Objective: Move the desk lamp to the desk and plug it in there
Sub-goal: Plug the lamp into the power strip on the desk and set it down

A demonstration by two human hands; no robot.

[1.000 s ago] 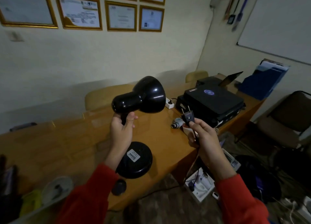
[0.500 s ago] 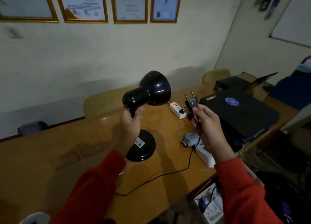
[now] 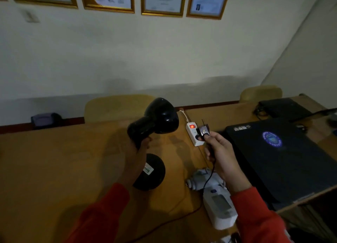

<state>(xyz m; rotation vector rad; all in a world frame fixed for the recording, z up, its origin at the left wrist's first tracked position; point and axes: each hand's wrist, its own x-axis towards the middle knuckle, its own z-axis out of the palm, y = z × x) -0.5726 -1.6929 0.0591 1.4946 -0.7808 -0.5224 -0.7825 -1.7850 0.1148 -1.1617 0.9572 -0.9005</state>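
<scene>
Between the two hands, over the wooden desk [image 3: 54, 169]: a black desk lamp [image 3: 156, 118], gripped by the left hand [image 3: 135, 157] at the neck just under the glossy shade. Round base [image 3: 152, 172] below that hand, touching or barely clear of the desktop; cannot tell which. Likely bottom-heavy and rigid, slick enamel, so best held at the neck or base, never by the shade. Right hand [image 3: 218, 155] pinched around the two-pin plug [image 3: 203, 130], pins up, thin limp cord [image 3: 207, 180] trailing down across the desk. Just beyond that hand, a white power strip [image 3: 193, 135] with red switch lit. Near the right wrist, a white device [image 3: 218, 206].
</scene>
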